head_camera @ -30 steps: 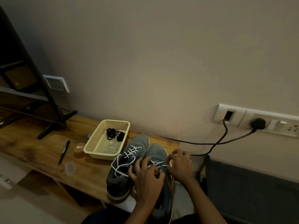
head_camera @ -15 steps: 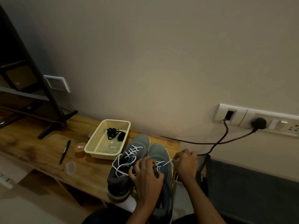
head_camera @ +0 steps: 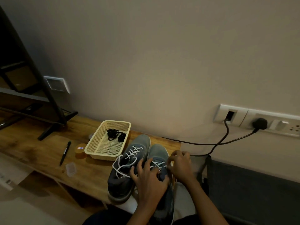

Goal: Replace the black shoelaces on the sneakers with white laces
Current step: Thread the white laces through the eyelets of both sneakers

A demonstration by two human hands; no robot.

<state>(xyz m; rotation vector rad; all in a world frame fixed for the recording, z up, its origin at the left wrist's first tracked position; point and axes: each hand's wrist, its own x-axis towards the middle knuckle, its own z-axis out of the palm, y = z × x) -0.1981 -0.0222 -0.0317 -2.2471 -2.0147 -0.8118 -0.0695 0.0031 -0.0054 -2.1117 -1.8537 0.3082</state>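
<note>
Sneakers stand side by side at the near right end of the table, toes toward the wall, the one nearer the basket laced in white with loose ends. The left hand grips the right sneaker with bent fingers, while the right hand pinches its white lace at the shoe's right edge. Black laces lie bundled in the basket.

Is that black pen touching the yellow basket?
Apart. The head view shows the pen lying left of the basket, with a clear gap and a small orange tub between them.
</note>
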